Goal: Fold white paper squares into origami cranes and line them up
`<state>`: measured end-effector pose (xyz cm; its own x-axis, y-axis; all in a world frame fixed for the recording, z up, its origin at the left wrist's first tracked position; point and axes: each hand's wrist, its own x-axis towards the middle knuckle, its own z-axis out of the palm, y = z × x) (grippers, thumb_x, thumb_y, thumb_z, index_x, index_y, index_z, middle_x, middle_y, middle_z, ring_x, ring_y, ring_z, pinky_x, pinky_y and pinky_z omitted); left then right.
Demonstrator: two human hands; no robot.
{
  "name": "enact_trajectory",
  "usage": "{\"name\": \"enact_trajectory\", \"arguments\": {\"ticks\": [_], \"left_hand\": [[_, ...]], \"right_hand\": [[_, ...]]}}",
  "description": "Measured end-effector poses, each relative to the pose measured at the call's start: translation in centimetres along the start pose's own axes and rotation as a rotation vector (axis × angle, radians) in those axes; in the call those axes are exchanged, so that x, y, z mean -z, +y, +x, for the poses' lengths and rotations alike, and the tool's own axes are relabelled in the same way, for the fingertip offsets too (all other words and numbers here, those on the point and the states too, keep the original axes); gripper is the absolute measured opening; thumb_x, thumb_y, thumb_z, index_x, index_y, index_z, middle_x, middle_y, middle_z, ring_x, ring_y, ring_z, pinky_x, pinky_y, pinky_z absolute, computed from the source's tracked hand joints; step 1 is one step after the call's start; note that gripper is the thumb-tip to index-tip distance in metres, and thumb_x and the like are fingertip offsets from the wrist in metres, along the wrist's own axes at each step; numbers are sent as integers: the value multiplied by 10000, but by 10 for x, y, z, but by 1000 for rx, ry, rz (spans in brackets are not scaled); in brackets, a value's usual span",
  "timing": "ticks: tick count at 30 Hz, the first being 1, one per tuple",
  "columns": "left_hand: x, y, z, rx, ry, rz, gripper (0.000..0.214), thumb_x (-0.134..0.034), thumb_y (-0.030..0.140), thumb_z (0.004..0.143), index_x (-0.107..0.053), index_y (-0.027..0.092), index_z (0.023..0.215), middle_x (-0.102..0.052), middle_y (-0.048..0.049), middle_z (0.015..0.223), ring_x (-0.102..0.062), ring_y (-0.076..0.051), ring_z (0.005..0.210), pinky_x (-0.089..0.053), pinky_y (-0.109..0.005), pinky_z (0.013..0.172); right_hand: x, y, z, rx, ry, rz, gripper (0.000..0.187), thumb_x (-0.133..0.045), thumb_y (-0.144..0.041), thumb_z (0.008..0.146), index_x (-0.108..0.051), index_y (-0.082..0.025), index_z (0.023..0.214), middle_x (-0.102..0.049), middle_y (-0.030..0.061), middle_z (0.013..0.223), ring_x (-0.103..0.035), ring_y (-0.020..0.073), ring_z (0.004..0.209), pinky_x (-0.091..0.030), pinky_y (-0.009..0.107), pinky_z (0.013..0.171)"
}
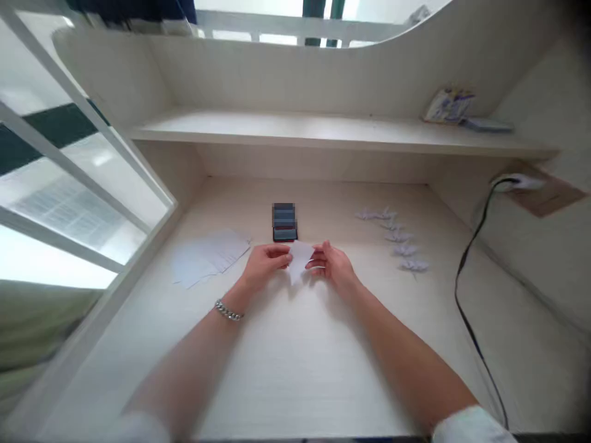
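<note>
Head view: white paper (299, 261) sits between left hand (265, 263), pinching it, and right hand (336, 267), grip unclear.

Room right of dark device (284, 221)

Honestly can't read a single word or number from my end. The packet (447, 106) at the upper right of the frame has colored print, but it's mush. Paper sheets (231, 253) left of center show faint marks, illegible. Dark device (284, 220) mid-frame's just pixelated.
</note>
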<state>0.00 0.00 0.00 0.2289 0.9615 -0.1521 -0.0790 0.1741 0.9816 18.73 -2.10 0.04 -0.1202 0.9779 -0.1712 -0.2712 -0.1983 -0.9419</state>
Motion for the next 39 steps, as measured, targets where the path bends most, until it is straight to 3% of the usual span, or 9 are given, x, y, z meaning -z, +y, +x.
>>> {"name": "enact_trajectory", "arguments": {"ticks": [3,9,15,20,25,31,35,39], "left_hand": [[-2,-3,-2,7,-67,9,305,-738,277,616,-702,125,878,-689,-70,818,-598,-137,692,-472,-278,677],[0,-2,-2,90,-162,1,271,-718,268,636,-697,115,858,-685,-85,813,-608,-145,700,-476,-287,682],[1,-3,-2,83,-123,52,212,-714,262,636,-688,122,794,-660,-57,730,-585,-124,647,-472,-268,637],[2,0,-4,70,-118,37,189,-717,240,618,-689,127,768,-646,-38,690,-565,-115,618,-454,-242,587],[2,1,-5,86,-88,-29,194,-716,204,599,-696,132,779,-654,-44,701,-585,-140,658,-474,-271,625],[2,2,-5,-7,-42,53,104,-672,199,625,-694,152,715,-648,-21,663,-553,-111,590,-430,-223,554],[0,2,-8,-113,-75,266,129,-647,225,660,-708,155,749,-671,-33,690,-573,-123,620,-436,-231,591],[-1,-2,-8,-138,-80,232,202,-677,261,655,-692,144,818,-687,-56,763,-604,-145,677,-455,-244,622]], "right_hand": [[0,3,0,86,-20,-172,349,-676,-456,688,-623,-161,867,-627,16,686,-597,133,584,-466,229,505],[3,11,1,121,8,-266,301,-667,-438,688,-623,-161,795,-652,19,640,-612,152,580,-493,267,552],[4,6,-1,61,-40,-315,265,-684,-404,678,-617,-160,757,-663,39,627,-632,171,569,-503,267,531],[-1,2,-4,31,-103,-286,255,-676,-349,691,-660,-157,858,-661,19,596,-634,158,541,-503,257,530],[-1,5,-4,-9,-107,-177,320,-695,-318,661,-697,-162,941,-687,34,699,-640,147,561,-519,274,569],[-1,2,-8,-36,-239,-128,324,-711,-340,658,-710,-165,930,-693,69,814,-657,183,694,-528,322,677],[-6,2,-9,-8,-140,-184,273,-676,-399,688,-714,-168,829,-675,69,848,-628,195,776,-530,302,641],[-7,9,-7,27,-113,-247,276,-705,-364,655,-684,-184,863,-669,41,790,-615,174,725,-517,280,600]]}}
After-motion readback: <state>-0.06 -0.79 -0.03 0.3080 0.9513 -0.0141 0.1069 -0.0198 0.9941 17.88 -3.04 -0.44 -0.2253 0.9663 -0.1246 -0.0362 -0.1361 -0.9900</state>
